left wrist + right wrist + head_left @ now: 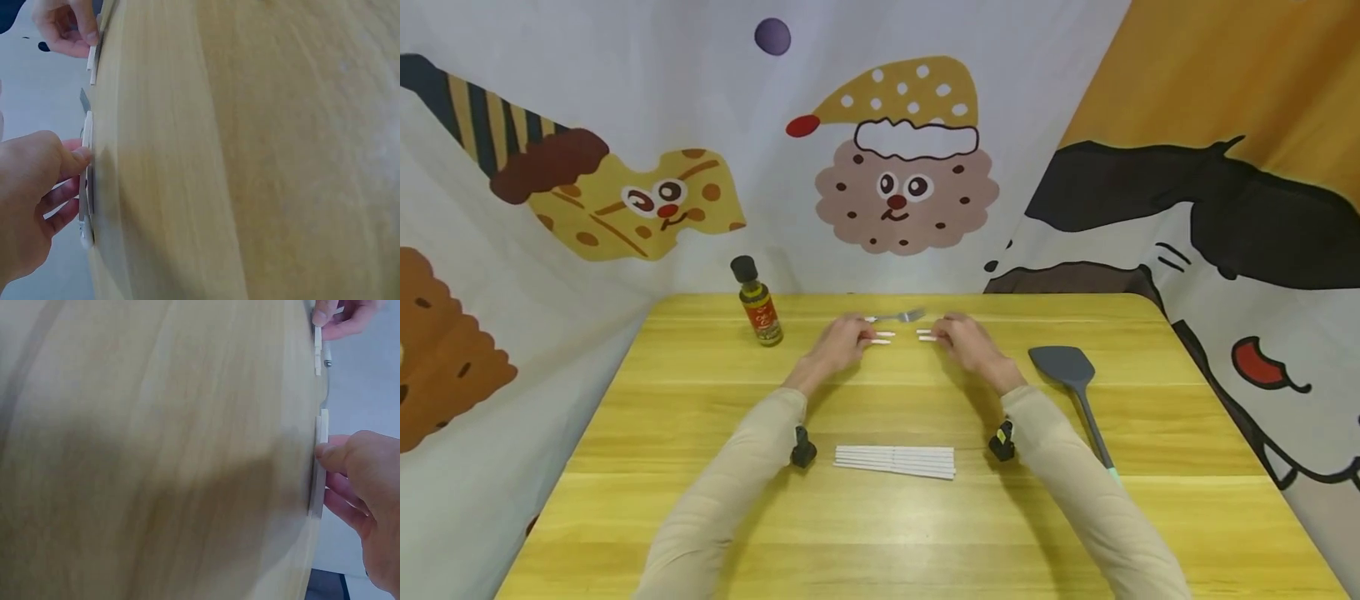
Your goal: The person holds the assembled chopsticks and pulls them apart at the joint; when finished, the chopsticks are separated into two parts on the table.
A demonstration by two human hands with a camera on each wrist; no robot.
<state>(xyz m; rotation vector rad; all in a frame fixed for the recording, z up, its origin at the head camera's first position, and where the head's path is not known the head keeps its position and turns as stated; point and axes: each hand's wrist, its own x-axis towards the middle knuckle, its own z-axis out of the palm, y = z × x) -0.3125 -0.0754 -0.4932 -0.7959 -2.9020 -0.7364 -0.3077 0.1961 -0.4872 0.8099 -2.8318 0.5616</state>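
Note:
At the far side of the table, my left hand [844, 342] pinches thin white sticks between thumb and fingers. Two stick ends [885, 342] poke out to its right. Facing it across a narrow gap, my right hand [967, 342] pinches more white sticks [324, 428], whose ends point left. Both wrist views show these sticks lying side by side, close along the tabletop; the thumbs and fingers hide part of them. Just behind the hands lies a metal fork [912, 316] with its tines to the right. A row of several longer white sticks [895, 460] lies between my forearms.
A dark-capped bottle [760, 310] with a red label stands left of my left hand. On the right, a grey spatula [1063, 367] lies with its handle running toward my right sleeve. A printed cloth [895, 267] hangs behind the table's back edge.

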